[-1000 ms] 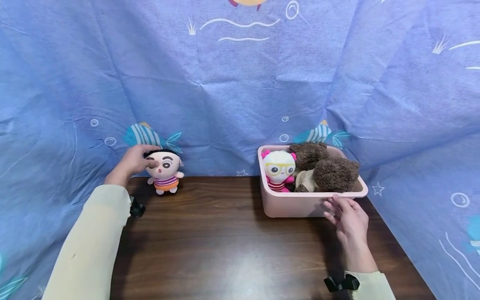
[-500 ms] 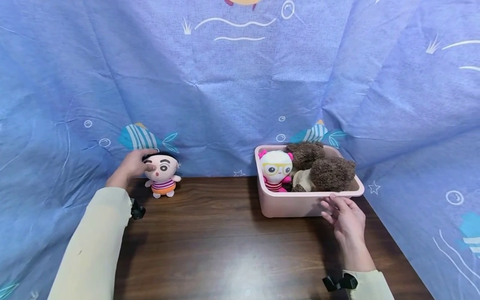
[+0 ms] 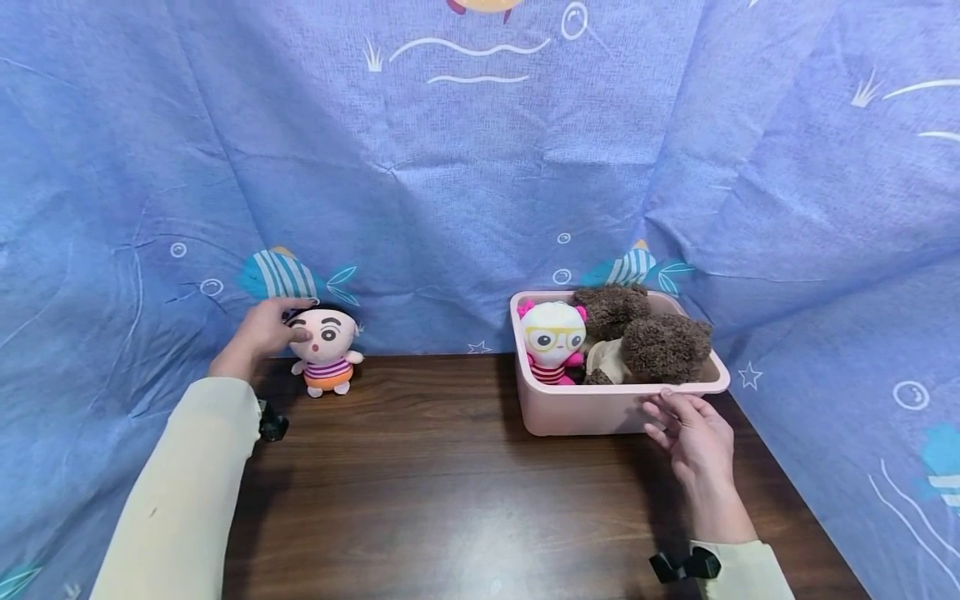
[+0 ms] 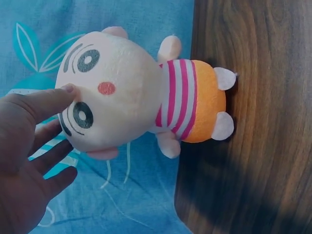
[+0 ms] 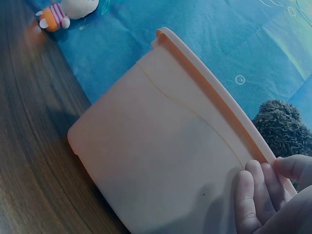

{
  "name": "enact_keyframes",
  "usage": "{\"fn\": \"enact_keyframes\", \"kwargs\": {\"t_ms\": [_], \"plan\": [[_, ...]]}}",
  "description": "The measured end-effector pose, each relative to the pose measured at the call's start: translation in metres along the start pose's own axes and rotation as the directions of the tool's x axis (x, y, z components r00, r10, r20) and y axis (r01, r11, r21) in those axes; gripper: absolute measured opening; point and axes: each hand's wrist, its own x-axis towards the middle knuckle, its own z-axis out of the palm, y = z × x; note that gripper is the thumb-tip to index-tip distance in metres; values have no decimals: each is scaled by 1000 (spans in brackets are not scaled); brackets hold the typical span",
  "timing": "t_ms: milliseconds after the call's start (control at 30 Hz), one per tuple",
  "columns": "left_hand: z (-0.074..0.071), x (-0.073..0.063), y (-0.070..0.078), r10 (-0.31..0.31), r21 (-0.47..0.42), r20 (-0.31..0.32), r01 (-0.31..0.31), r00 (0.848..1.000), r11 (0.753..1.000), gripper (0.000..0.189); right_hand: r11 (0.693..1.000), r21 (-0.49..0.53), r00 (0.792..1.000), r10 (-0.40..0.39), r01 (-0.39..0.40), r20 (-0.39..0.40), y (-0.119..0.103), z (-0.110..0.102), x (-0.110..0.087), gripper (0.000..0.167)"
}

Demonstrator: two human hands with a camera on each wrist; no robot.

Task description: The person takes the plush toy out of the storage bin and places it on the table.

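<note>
At the back left of the table, my left hand [image 3: 264,333] holds a plush doll [image 3: 327,340] by the head. The doll is upright, with a striped shirt, orange shorts and a black top of the head. In the left wrist view my thumb presses between its eyes, and the other fingers reach behind the head, their tips partly hidden. My right hand [image 3: 697,437] pinches the front rim of a pink plastic bin [image 3: 585,412], thumb over the lip and fingers against the outer wall. Inside are a panda plush [image 3: 553,340] with yellow glasses and brown fluffy plush toys [image 3: 666,348].
The dark wood table [image 3: 435,483] extends between doll and bin and toward me. A blue fish-print cloth [image 3: 450,208] hangs right behind the table and along both sides. The bin stands near the table's back right.
The head view has shifted slightly. The doll is a little lower against the table's back edge, with my left hand still on its head. My right hand stays at the bin's rim.
</note>
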Motion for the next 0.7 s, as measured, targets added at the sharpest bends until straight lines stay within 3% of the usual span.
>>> {"fn": "enact_keyframes", "kwargs": {"t_ms": [133,267,333,533,600,700], "plan": [[-2,-9,9,-11,-10,-66,10,998,1000,58,1000,-18,1000,10,-10,21,-3,-1,0,13],[0,-12,25,45,23,-153,-42,987,999,53,1000,-15,999,26,-26,32,-5,-1,1,14],[2,-12,37,77,36,-167,-72,983,997,52,999,-13,999,31,-30,36,-7,-1,1,14],[20,-8,84,170,40,-90,-167,981,985,49,999,-8,999,36,-36,31,-9,-1,1,10],[30,-4,104,217,44,-57,-215,975,976,51,999,-11,999,42,-42,20,-8,-1,1,10],[45,4,136,302,57,-27,-300,953,952,54,999,-20,999,48,-48,7,-8,-1,1,11]]}}
